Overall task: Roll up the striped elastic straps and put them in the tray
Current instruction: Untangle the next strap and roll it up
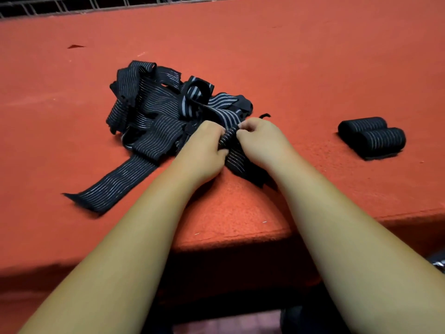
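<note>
Pinching the small starting roll of striped strap point(228, 139) between left hand point(207, 144) and right hand point(261, 138), close together on the red table point(277, 68) beside the loose pile point(154, 109); best holding edges flush and tension even while turning, aiming afterwards for the finished rolls point(372, 137) at right

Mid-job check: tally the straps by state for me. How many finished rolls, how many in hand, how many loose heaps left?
Finished rolls: 2, side by side on the red table.
Half-rolled strap: 1, pinched by the left hand and the right hand.
Loose heap: 1; its straps are too tangled to count.
Total: 4.
</note>
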